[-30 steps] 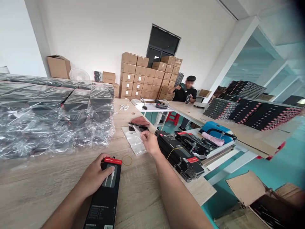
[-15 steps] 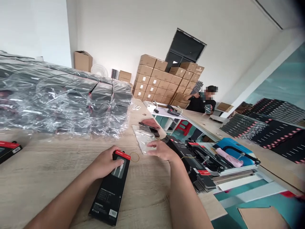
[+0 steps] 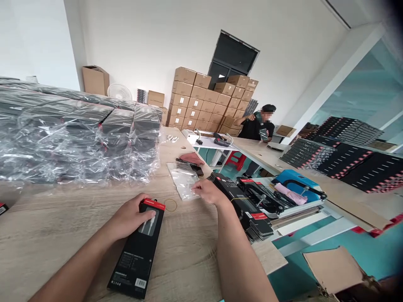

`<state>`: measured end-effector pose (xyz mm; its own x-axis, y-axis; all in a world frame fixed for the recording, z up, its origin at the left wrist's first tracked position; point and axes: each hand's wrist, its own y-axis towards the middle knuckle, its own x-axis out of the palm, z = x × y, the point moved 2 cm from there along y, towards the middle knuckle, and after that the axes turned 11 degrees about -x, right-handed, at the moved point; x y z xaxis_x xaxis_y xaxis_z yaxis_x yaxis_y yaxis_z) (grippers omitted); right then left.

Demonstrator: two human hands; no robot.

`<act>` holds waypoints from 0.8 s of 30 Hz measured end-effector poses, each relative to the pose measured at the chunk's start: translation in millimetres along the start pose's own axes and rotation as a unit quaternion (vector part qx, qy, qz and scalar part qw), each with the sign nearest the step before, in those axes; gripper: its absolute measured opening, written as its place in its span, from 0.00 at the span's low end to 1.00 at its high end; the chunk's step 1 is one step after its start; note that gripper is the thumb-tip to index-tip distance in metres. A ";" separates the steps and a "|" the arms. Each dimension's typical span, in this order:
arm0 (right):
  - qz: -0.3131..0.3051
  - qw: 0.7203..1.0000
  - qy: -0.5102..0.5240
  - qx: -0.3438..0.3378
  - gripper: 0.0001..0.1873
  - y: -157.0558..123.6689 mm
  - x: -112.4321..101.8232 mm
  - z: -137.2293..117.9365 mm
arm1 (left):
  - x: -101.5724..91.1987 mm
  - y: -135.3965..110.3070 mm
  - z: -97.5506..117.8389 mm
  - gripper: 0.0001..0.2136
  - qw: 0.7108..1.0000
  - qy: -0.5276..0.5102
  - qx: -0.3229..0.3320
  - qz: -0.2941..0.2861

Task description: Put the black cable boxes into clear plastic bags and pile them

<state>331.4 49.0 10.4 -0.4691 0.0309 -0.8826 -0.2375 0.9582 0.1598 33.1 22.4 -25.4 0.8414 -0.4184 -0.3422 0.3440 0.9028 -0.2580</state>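
Note:
My left hand grips the upper part of a black cable box with a red top band, its thumb lying across the small window that shows a white cable. The box is tilted on the wooden table, barcode end nearest me. Farther right, my right hand has its fingertips pinched at the near corner of a clear plastic bag lying flat. Between the hands lies a thin yellow rubber band. Beside my right wrist is a stack of flat black boxes.
Plastic-wrapped boxes form a wall at the left. Behind the bag lie a dark phone and a reddish cloth. A blue-topped device stands right. Beyond, a person sits before stacked cartons. An open carton is lower right.
My right hand has come down from above the bag, and its spread fingers have closed at the bag's corner. My left hand still holds the box. The whole view has shifted slightly.

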 end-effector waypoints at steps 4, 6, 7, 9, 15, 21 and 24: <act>0.040 0.999 0.015 -0.017 0.06 2.4 -1.1 5.6 | 0.7 1.0 -0.8 0.23 1.000 -0.012 -0.006 -0.004; 0.050 0.998 0.026 -0.021 0.05 1.8 -0.9 8.6 | 1.5 1.8 -2.0 0.23 1.000 -0.007 -0.005 0.000; 0.059 0.997 0.034 -0.027 0.05 1.4 -0.7 9.5 | 2.0 2.2 -2.9 0.24 1.000 -0.004 -0.005 0.004; 0.100 0.993 0.052 -0.034 0.04 1.4 -0.8 10.6 | 2.7 2.7 -4.8 0.25 1.000 0.000 -0.007 0.011; 0.300 0.948 0.099 -0.019 0.05 7.1 -1.8 3.1 | 4.1 0.8 -0.9 0.22 1.000 -0.017 0.025 0.000; 0.432 0.892 0.130 -0.017 0.10 3.6 -9.6 -17.6 | 2.3 5.1 2.0 0.10 0.994 -0.042 0.099 0.006; 0.498 0.860 0.109 -0.010 0.11 -4.0 -15.5 -21.8 | 4.6 8.2 -1.9 0.09 0.996 -0.039 0.086 0.000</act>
<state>321.1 38.5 33.2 -0.5969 0.7772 -0.1989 0.3610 0.4816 0.7986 39.0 27.7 -30.7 0.8691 -0.4146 -0.2699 0.4036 0.9097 -0.0977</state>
